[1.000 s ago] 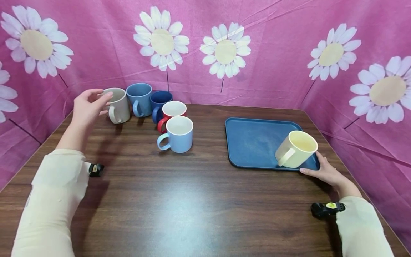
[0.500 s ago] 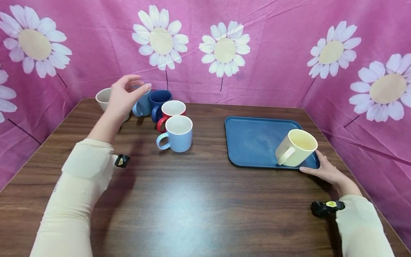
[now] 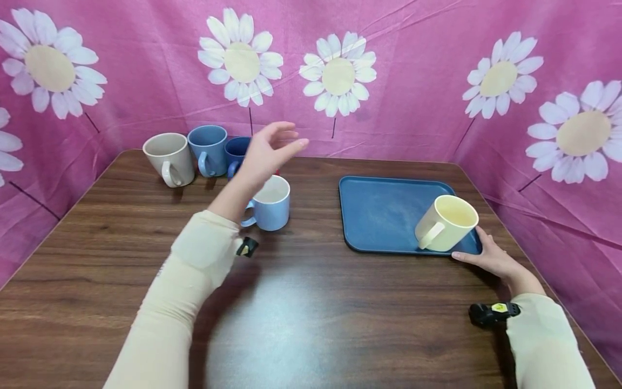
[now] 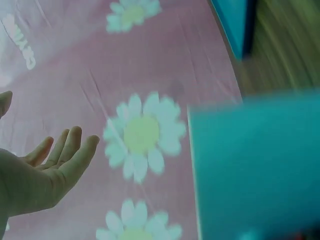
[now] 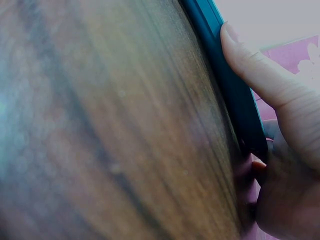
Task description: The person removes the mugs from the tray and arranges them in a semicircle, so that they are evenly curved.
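Note:
My left hand (image 3: pixel 267 151) hangs in the air over the mugs, fingers loosely bent and holding nothing. Below it stands a light blue mug (image 3: pixel 273 213); the red mug behind is almost wholly covered by the hand, and a navy mug (image 3: pixel 235 153) is partly covered. On the right, my right hand (image 3: pixel 493 262) grips the near right corner of a blue tray (image 3: pixel 379 216). In the right wrist view the thumb (image 5: pixel 260 72) lies on the tray's rim, with fingers partly hidden beyond it. A pale yellow mug (image 3: pixel 439 232) sits tilted-looking on the tray beside that hand.
A grey mug (image 3: pixel 177 165) and a medium blue mug (image 3: pixel 211 156) stand at the back left of the wooden table (image 3: pixel 311 302). A pink cloth (image 3: pixel 413 81) with daisies borders the table at the back and sides. A blurred teal surface (image 4: pixel 255 170) fills the left wrist view's lower right.
My left hand has swept right, from beside the grey mug, past the blue mugs, to above the light blue mug. My right hand, the tray and the yellow mug have stayed put.

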`<state>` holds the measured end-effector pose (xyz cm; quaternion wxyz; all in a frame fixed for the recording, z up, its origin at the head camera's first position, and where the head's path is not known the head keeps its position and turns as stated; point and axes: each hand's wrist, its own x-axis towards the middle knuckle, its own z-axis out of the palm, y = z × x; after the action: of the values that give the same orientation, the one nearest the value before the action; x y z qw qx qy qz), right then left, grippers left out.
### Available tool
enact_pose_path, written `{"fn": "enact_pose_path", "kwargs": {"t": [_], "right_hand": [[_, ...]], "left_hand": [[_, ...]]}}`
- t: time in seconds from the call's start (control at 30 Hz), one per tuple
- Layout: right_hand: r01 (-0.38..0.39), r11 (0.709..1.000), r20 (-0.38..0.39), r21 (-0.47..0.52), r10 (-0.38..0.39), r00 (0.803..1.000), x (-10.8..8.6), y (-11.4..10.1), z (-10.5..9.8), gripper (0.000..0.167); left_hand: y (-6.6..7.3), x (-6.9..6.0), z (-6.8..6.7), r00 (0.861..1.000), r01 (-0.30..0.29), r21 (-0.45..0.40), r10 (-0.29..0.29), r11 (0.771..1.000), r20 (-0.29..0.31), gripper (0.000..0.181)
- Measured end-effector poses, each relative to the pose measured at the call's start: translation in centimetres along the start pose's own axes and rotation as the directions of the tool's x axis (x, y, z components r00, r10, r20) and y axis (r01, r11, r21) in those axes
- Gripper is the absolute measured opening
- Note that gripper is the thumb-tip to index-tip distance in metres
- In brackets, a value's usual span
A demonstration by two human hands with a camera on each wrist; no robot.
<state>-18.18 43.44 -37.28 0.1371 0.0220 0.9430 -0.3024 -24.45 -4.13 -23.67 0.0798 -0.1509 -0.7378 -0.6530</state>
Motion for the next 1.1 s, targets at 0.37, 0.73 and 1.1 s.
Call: {"fn": "enact_pose_path", "kwargs": {"t": [0.37, 0.73, 1.1], "right_hand": [[0.004, 1.000, 0.000, -0.002, -0.004, 1.000, 0.3, 0.0, 0.1, 0.101], [0.019, 1.000, -0.003, -0.007, -0.019, 1.000, 0.4, 0.0, 0.2, 0.100], [-0.011, 1.000, -0.003, -0.017, 0.011, 1.000, 0.0, 0.2, 0.1, 0.102]], "left_hand": [[-1.8, -0.1, 9.0, 0.974, 0.072, -0.101, -0.048, 0.992, 0.222, 0.042], [-5.5, -1.6, 17.6, 0.817, 0.393, -0.140, -0.275, 0.909, 0.506, 0.039], [-6.5, -2.7, 21.8, 0.767, 0.468, -0.094, -0.352, 0.878, 0.536, 0.035]]}}
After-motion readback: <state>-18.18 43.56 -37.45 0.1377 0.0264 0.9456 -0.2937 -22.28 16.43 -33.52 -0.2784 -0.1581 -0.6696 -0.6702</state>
